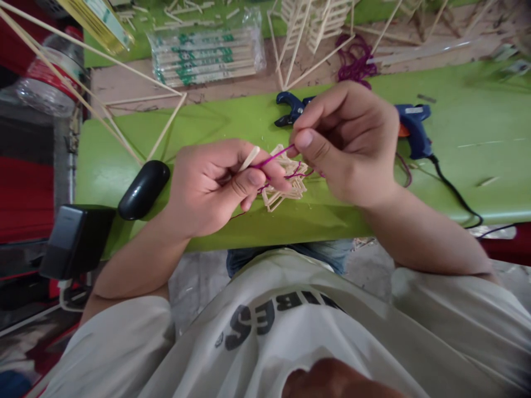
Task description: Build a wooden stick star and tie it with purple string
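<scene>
My left hand (215, 185) pinches a short wooden stick (249, 158) between thumb and forefinger, with purple string (276, 157) lying at it. The string runs taut up to my right hand (346, 143), whose thumb and forefinger are closed on it. Under the hands on the green table is a small frame of thin wooden sticks (286, 193), partly hidden by my left fingers. Loose purple string trails across this frame. Just behind my right hand lies a dark blue cutter (290, 109), its handles covered by the hand.
A blue glue gun (415, 130) with a black cord lies at right. A black mouse (144, 189) and a black box (77, 241) sit at left. Behind are packaged chopsticks (207, 52), a purple string bundle (354, 61), stick structures (307, 33) and a plastic bottle (52, 77).
</scene>
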Tool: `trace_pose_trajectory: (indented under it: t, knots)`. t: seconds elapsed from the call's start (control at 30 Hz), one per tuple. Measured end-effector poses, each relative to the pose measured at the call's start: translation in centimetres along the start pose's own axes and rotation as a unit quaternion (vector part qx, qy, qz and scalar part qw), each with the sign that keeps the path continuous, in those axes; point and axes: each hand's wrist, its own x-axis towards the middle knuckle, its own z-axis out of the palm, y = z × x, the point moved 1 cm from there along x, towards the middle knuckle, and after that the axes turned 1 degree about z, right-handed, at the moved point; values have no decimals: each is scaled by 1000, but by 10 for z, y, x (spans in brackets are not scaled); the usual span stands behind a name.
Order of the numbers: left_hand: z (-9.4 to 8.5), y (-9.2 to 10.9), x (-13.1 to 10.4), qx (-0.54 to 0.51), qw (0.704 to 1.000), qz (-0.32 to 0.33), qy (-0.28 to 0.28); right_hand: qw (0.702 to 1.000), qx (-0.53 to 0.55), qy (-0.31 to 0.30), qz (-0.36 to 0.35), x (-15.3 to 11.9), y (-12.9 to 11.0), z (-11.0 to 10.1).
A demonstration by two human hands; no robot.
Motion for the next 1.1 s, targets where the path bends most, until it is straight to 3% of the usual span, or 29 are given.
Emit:
trace_pose_trajectory:
  t: [0.17, 0.33, 0.4, 0.53, 0.63, 0.87, 0.97, 1.1]
  knots:
    - [2, 2, 5, 25, 995, 82, 58, 1000, -18, 7, -18, -5, 9, 1]
    - [1, -1, 3, 18, 996, 78, 50, 999, -20, -2, -45, -6, 3, 0]
    - [2, -4, 2, 51, 991, 107, 66, 999, -33, -23, -23, -7, -5, 0]
    - [5, -14, 5, 222, 945, 216, 102, 996, -26, -81, 26, -11, -17, 4]
    - [7, -19, 6, 311, 905, 268, 111, 996, -29, -88, -1, -15, -20, 7]
    - [11, -20, 4, 386, 865, 300, 114, 992, -106, -49, -40, -23, -20, 12]
    - [12, -19, 4, 394, 855, 319, 110, 993, -113, -38, -11, -26, -22, 17]
    - [11, -19, 4, 396, 863, 299, 95, 998, -34, -37, 48, -25, -22, 18]
